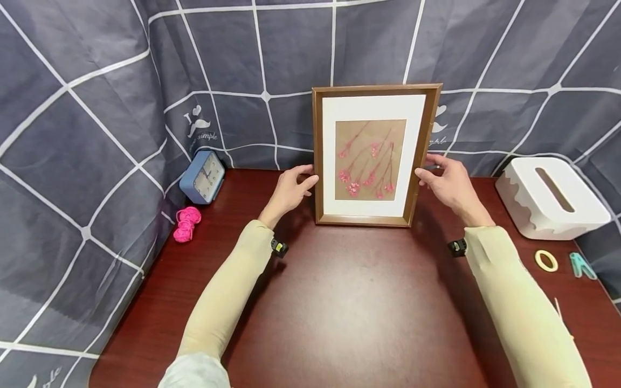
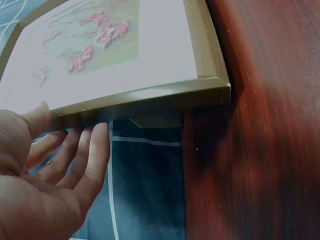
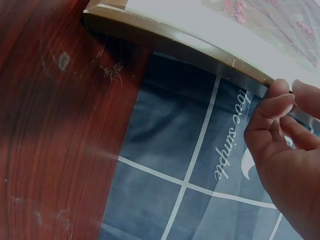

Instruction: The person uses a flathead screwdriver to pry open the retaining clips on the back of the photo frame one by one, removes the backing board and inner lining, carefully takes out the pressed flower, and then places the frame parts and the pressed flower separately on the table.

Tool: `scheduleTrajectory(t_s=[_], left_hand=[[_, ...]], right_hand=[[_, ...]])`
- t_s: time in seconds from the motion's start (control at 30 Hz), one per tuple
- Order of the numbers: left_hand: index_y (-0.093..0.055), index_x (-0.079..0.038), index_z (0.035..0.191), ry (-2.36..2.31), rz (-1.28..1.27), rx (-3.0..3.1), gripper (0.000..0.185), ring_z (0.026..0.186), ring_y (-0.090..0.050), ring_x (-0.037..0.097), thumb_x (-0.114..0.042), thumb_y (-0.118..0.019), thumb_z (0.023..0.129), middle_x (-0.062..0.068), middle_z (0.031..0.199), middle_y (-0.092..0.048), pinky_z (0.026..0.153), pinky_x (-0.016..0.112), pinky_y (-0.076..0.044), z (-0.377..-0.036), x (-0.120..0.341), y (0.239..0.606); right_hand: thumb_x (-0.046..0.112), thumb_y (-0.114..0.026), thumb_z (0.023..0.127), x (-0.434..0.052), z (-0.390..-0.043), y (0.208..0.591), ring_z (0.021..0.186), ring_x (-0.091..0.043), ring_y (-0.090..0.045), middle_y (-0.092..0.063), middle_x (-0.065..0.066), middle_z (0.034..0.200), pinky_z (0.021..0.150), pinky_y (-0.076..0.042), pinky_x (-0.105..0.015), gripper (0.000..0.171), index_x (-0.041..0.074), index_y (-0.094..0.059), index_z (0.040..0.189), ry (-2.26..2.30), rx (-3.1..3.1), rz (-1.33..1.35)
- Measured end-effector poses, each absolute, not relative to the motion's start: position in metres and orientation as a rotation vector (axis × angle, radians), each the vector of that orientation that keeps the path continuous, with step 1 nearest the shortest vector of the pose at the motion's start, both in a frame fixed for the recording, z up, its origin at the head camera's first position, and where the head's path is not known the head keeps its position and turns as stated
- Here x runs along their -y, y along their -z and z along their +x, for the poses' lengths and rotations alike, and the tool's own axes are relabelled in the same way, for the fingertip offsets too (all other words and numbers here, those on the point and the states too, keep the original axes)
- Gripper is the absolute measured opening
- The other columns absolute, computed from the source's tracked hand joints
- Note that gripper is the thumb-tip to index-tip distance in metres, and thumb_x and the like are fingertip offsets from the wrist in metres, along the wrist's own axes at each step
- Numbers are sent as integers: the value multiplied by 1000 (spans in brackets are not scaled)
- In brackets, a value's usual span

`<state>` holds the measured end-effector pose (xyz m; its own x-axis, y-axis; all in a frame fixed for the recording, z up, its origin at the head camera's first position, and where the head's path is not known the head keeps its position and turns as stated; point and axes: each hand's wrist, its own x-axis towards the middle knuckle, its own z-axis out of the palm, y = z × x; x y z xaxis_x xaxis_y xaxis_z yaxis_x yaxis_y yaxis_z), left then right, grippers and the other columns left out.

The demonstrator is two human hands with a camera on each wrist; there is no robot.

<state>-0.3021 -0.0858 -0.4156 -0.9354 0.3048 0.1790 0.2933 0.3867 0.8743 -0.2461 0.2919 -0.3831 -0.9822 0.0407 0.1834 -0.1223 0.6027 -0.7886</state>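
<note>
Sleeves: two long pale sleeves come in from the near edge, one on each arm, each with a small black thing at the wrist.
Table: one dark red wooden table, shiny, with a wide bare part between the arms.
Picture frame: one brown picture frame stands up on its bottom edge at the far middle of the table, close to the cloth wall. It has a white border and pink dried flowers on brown paper.
Left hand: the left hand touches the frame's left side. The thumb lies on the front edge and the fingers reach behind, nearly straight, not squeezing.
Right hand: the right hand is on the frame's right side. The fingers bend round the edge, with the fingertips pinching the thin rim.
In the way: nothing sits between the hands and the frame.
Cloth wall: one grey-blue cloth with white lines hangs behind and at the sides.
Clock: one blue clock at the far left corner.
Pink cord: one small heap of pink cord near the clock.
White box: one white box with a slot on top, far right.
Tape ring: one yellow ring in front of the box.
Clip: one green clip beside the ring.
</note>
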Motion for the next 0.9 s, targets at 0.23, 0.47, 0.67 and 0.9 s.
scheduleTrajectory(t_s=[0.23,0.47,0.67,0.9], left_hand=[[-67,3,142,-1671,543,-2634,37,99,-80,44,-6,-68,106,26,131,-74,85,47,-71,-300,82,419],[-68,5,138,-1692,532,-2650,34,96,-80,42,-3,-69,105,27,129,-74,83,44,-71,-296,80,420],[-71,4,134,-1714,541,-2662,32,96,-80,43,-3,-73,103,25,126,-72,86,49,-71,-293,82,417],[-72,2,136,-1743,487,-2607,34,74,-74,28,-15,-71,107,21,105,-75,70,36,-70,-283,87,412]], right_hand=[[12,-67,108,-290,-245,389,69,8,-62,-69,-24,113,61,-51,-10,42,-10,-61,143,-1292,2650,95],[11,-67,108,-291,-239,392,69,16,-58,-69,-30,119,62,-49,-7,43,-9,-60,145,-1258,2620,111],[8,-69,106,-293,-233,391,69,18,-58,-66,-25,117,62,-50,-5,47,-11,-58,148,-1281,2569,113],[12,-68,107,-294,-221,391,66,9,-60,-56,19,88,59,-52,-11,49,-11,-56,149,-1353,2544,115]])
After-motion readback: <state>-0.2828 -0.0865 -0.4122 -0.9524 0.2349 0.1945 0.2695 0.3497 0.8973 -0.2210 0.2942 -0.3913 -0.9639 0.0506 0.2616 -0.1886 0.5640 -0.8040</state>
